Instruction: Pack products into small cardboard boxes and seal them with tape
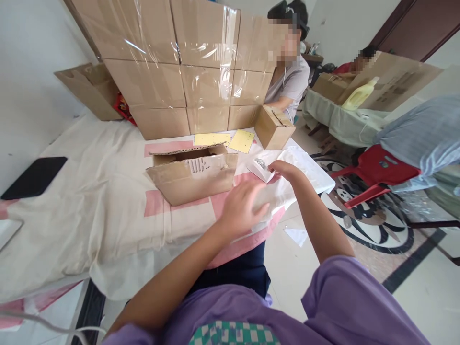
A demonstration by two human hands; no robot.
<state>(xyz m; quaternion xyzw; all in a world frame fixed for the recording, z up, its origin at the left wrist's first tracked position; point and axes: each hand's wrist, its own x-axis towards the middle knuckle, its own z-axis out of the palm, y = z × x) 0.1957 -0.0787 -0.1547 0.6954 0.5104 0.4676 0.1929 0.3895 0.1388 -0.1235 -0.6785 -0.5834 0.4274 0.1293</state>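
Note:
My right hand (283,168) is at a small white packet (265,175) near the table's right end, its fingers closed at the packet's right edge. Something small and grey (260,163) shows on the packet, too small to name. My left hand (241,210) hangs over the table's front edge, slightly blurred, thumb apart from the fingers and nothing in it. Just beyond it stands a cardboard box (194,178) with its top flaps raised; its inside is mostly hidden. Two yellow cards (241,141) lie behind the packet.
Stacked, taped cartons (208,86) wall off the table's back. A smaller carton (273,128) stands at their right end, beside a co-worker (296,81). A black flat pad (34,177) lies at left. To the right is a red chair (384,165) with a seated person.

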